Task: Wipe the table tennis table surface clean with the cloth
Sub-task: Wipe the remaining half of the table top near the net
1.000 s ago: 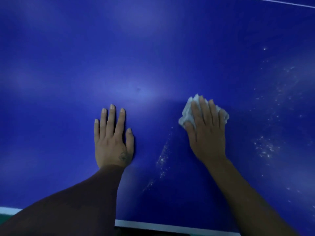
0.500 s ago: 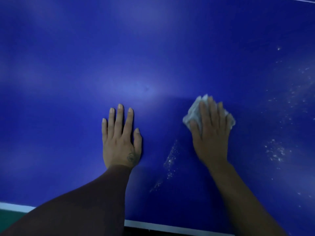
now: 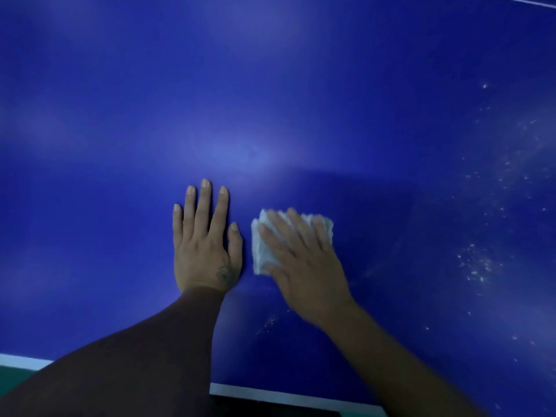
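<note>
The blue table tennis table point(image 3: 270, 85) fills the view. My left hand point(image 3: 204, 245) lies flat on it, fingers straight and together. Just to its right, my right hand point(image 3: 304, 260) presses a crumpled white cloth point(image 3: 261, 251) onto the surface with straight, spread fingers; this hand is motion-blurred. The cloth shows to the left of my fingers and beyond their tips. A faint streak of white dust point(image 3: 267, 325) lies near my right wrist. A wide scatter of white dust specks point(image 3: 478, 263) covers the table's right side.
The table's white edge line point(image 3: 270, 394) runs along the bottom of the view, with dark floor below it. Another thin white line point(image 3: 523, 0) crosses the far top right corner.
My right hand has swept the cloth left and toward me, up beside my left hand, over the dust streak that lay between them. Most of that streak is gone. My left hand stays flat.
</note>
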The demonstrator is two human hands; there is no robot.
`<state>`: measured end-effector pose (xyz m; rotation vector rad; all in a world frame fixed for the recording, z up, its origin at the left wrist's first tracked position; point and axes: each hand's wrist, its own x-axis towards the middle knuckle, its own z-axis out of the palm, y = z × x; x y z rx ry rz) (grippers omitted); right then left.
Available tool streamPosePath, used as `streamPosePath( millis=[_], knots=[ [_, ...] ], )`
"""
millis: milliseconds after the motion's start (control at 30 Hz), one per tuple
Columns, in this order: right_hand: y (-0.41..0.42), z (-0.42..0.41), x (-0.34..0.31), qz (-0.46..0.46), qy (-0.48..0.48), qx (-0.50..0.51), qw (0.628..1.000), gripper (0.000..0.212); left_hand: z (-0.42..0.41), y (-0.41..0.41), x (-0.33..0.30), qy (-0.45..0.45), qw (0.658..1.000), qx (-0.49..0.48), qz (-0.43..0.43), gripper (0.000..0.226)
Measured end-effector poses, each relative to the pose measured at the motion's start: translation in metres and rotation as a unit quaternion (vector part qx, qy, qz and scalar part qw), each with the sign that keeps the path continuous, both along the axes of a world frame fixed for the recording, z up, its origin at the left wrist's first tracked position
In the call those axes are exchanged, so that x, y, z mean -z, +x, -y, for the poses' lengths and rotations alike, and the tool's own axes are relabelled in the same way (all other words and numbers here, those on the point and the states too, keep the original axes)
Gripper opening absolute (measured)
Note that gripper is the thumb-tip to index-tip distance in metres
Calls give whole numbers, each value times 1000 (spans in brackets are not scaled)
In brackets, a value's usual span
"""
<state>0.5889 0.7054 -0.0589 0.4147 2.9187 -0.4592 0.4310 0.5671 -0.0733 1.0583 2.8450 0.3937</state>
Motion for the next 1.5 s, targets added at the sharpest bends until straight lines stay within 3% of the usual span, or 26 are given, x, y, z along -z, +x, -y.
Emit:
streamPosePath(
  millis=[100,233,333,467,600,767,933,1100,1300,1500],
  knots=[
    [-27,-69,11,-5,56,39,998,67,0,0,0,-6,1000,-4,0,60],
    [-8,-139,12,-21,77,202,976,61,0,1,-1,-4,1000,-4,-4,59],
    [34,-121,8,-28,80,304,949,61,0,1,0,-3,1000,-3,-8,59],
    [61,-34,1,1,74,374,924,66,2,1,-1,-10,1000,1,-5,59],
    [53,45,-2,12,41,322,946,66,2,1,-5,-10,1000,7,4,58],
    [71,2,3,0,43,341,939,63,51,-3,-4,41,995,93,15,52],
    [75,23,2,-10,67,403,913,65,101,28,-9,-9,999,42,-5,55],
    [53,90,-1,5,27,328,944,67,102,35,-7,-23,1000,16,-4,58],
    [20,13,6,-13,22,372,928,65,102,35,-8,-14,1000,17,-4,58],
    [-24,20,4,-13,31,152,988,65,102,34,-7,-11,1000,16,-8,58]
  ],
)
